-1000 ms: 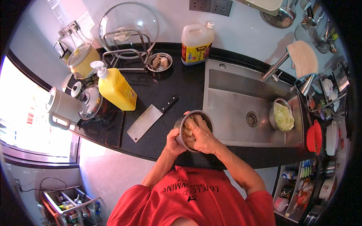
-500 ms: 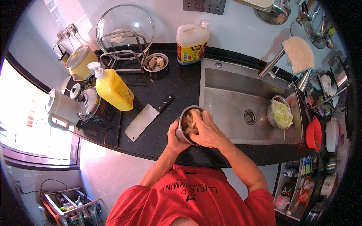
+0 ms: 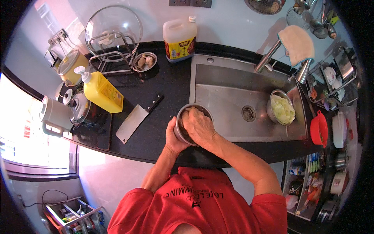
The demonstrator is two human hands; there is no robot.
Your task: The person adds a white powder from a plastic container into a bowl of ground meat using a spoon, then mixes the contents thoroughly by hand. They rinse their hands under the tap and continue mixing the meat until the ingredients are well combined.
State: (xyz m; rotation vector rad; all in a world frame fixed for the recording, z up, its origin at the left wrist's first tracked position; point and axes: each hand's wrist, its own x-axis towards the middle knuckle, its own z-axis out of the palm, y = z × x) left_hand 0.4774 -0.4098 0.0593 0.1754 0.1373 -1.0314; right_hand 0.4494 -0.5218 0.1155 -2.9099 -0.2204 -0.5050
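My left hand [image 3: 174, 137] cups a round metal bowl [image 3: 207, 110] from its left side, thumb along the outer wall. The bowl is over the counter's front part, by the sink's left edge. My right hand [image 3: 199, 125] reaches down into it with bent fingers. Their tips are hidden among brownish, moist-looking pieces of food, whose exact kind I cannot tell. To the left of the bowl, a cleaver [image 3: 133, 121] with a black handle lies flat on the dark countertop [image 3: 156, 138].
On the right is a steel sink [image 3: 222, 105] holding a bowl of pale green leaves [image 3: 283, 110]. A yellow pump bottle [image 3: 103, 91], a pot [image 3: 80, 107] and a kettle [image 3: 54, 115] stand left. Behind are a lid rack [image 3: 113, 72], a small food bowl [image 3: 144, 62] and a jug [image 3: 180, 41].
My right hand has pushed deeper into the bowl, its fingers more bent and drawn together, covering more of the food. The whole scene has shifted slightly left in the view.
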